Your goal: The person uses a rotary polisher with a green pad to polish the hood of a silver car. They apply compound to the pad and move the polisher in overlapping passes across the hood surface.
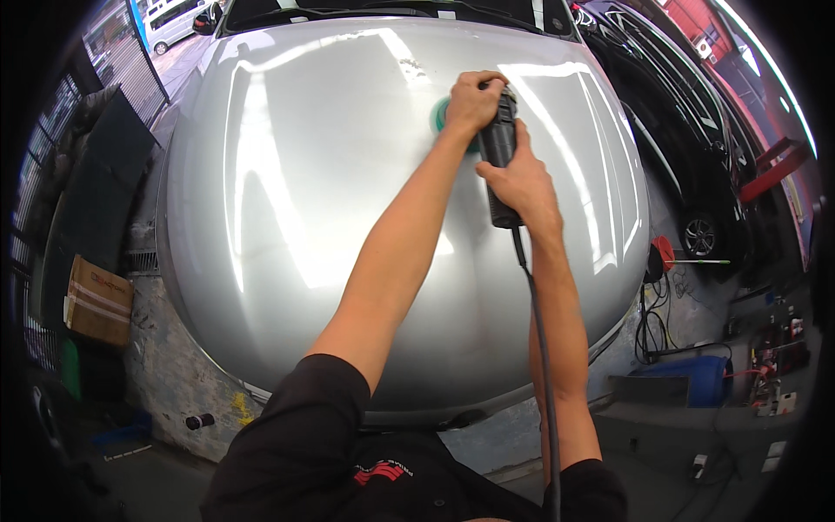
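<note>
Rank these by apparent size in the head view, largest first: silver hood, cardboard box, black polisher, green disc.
1. Silver hood
2. Cardboard box and black polisher: too alike to rank; the polisher is partly covered
3. Green disc, visible part

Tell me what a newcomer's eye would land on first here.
The broad, glossy silver car hood fills the middle of the view. Toward its upper right, the left hand and right hand hold a black power tool with a green pad, its cord running down along the right forearm. A dark car stands at the right.
</note>
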Demonstrator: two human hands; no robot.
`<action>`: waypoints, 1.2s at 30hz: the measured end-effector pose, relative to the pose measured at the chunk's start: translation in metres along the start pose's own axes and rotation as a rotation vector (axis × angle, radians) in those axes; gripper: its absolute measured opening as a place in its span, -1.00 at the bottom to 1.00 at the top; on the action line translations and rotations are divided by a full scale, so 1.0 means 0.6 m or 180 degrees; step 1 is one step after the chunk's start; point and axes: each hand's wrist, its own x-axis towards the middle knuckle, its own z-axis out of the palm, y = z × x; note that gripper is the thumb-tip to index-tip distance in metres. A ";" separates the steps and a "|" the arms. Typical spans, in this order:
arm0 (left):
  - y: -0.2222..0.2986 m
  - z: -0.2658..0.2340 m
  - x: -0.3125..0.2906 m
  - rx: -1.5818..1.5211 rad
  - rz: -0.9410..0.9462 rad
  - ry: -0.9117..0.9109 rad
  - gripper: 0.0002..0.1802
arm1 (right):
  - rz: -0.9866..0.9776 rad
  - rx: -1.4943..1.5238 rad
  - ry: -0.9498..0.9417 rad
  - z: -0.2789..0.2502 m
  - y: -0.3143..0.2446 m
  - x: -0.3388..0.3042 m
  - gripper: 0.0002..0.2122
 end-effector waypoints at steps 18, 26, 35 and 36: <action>0.116 -0.514 -0.413 0.2263 0.0135 0.0074 -0.57 | -0.0018 -0.0251 0.0260 -0.042 0.060 0.303 0.05; 0.061 -0.591 -0.653 0.3194 -0.0626 0.1283 -0.46 | -0.0181 -0.0095 0.0213 -0.045 0.059 0.454 -0.05; -0.013 -0.587 -0.703 0.3348 -0.0384 0.1657 -0.39 | -0.0194 -0.0032 0.0074 -0.061 0.041 0.595 -0.25; -0.007 -0.588 -0.705 0.3376 -0.0387 0.1678 -0.38 | -0.0242 0.0229 0.0194 -0.046 0.027 0.593 -0.42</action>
